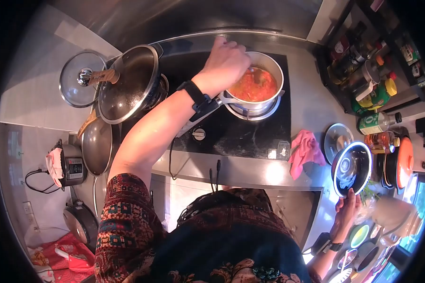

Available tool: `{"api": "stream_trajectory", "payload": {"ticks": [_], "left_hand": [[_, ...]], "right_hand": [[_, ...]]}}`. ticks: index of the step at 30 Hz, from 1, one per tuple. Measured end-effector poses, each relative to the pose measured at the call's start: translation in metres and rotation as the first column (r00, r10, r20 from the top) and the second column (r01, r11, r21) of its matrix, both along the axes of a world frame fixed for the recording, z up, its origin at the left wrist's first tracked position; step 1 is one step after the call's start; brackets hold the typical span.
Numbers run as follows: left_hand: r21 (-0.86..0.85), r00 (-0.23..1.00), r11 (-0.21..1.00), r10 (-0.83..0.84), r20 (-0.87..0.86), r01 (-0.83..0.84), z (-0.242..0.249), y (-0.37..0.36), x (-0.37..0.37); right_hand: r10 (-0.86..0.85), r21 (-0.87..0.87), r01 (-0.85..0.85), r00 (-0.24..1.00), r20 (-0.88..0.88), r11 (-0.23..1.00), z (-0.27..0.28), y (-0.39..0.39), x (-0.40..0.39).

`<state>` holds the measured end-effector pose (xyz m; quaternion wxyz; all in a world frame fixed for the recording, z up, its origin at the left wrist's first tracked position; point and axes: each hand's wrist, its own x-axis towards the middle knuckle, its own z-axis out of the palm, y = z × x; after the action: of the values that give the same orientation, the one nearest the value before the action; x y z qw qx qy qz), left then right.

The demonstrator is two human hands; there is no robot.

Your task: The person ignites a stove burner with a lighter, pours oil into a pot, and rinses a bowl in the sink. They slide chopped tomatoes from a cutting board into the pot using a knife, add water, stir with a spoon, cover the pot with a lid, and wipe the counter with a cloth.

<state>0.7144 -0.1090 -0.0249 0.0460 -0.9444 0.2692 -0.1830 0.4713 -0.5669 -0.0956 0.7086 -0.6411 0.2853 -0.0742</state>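
Observation:
My left hand [225,61] is closed over the left rim of a saucepan [279,70] on the right side of the stove; what its fingers grip is hidden. Red, chunky food [256,86] fills the bottom of the pan, and a dark utensil end seems to show in it. The pan's handle [198,117] points down-left, under my wrist. On the right, my right hand [346,209] holds a dark bowl with a pale rim [352,169] by its near edge, tilted so that its inside faces the camera.
A lidded wok [130,85] and another glass lid [71,78] stand left of the saucepan. A pink cloth [304,152] and a glass lid [336,137] lie right of the stove [250,137]. Bottles [378,122] and an orange pot lid [404,155] line the right side.

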Motion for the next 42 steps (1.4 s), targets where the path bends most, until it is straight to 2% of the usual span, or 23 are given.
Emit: {"api": "stream_trajectory", "payload": {"ticks": [4,7,11,17,21,24,27,28,31,32,35,39,42], "left_hand": [[0.0,0.993,0.996,0.09,0.072,-0.09,0.015,0.009,-0.011],[-0.069,0.99,0.991,0.119,0.077,-0.114,0.021,0.019,-0.019],[-0.005,0.982,0.985,0.175,0.072,-0.175,0.018,0.026,-0.026],[-0.03,0.997,0.996,0.08,0.023,-0.08,0.0,0.028,-0.027],[0.004,0.987,0.987,0.159,-0.012,-0.158,0.014,0.032,-0.039],[-0.074,0.977,0.981,0.184,0.103,-0.177,0.02,0.041,-0.046],[-0.127,0.955,0.955,0.28,0.094,-0.267,0.027,0.046,-0.059],[-0.224,0.954,0.942,0.279,0.114,-0.249,0.028,0.047,-0.066],[-0.499,0.945,0.805,0.311,-0.103,-0.32,0.024,0.054,-0.079],[-0.541,0.948,0.782,0.298,-0.112,-0.309,0.02,0.059,-0.082],[-0.705,0.909,0.574,0.28,-0.309,-0.417,0.02,0.063,-0.101],[-0.754,0.883,0.465,0.305,-0.356,-0.464,0.02,0.066,-0.126],[-0.765,0.886,0.46,0.34,-0.316,-0.45,0.016,0.071,-0.141]], "right_hand": [[0.017,-0.007,-0.017,1.0,0.003,1.0,0.002,0.0,0.0],[0.019,-0.028,-0.019,1.0,-0.009,0.999,0.005,0.006,0.005],[0.078,-0.023,-0.078,0.997,0.002,0.997,0.014,0.015,0.019],[0.163,-0.008,-0.162,0.987,0.015,0.987,0.023,0.031,0.044],[0.264,-0.029,-0.262,0.963,0.058,0.965,0.035,0.047,0.066],[0.307,-0.083,-0.305,0.952,0.012,0.949,0.055,0.066,0.084],[0.345,-0.119,-0.343,0.939,-0.007,0.932,0.076,0.089,0.105],[0.356,-0.109,-0.354,0.935,-0.003,0.929,0.082,0.097,0.112],[0.43,-0.122,-0.426,0.903,0.014,0.897,0.074,0.101,0.146],[0.437,-0.153,-0.43,0.899,0.012,0.89,0.077,0.106,0.154],[0.441,-0.207,-0.427,0.897,0.026,0.88,0.086,0.13,0.176],[0.515,-0.213,-0.49,0.854,0.079,0.845,0.083,0.146,0.206],[0.54,-0.226,-0.512,0.838,0.083,0.829,0.084,0.158,0.224]]}}
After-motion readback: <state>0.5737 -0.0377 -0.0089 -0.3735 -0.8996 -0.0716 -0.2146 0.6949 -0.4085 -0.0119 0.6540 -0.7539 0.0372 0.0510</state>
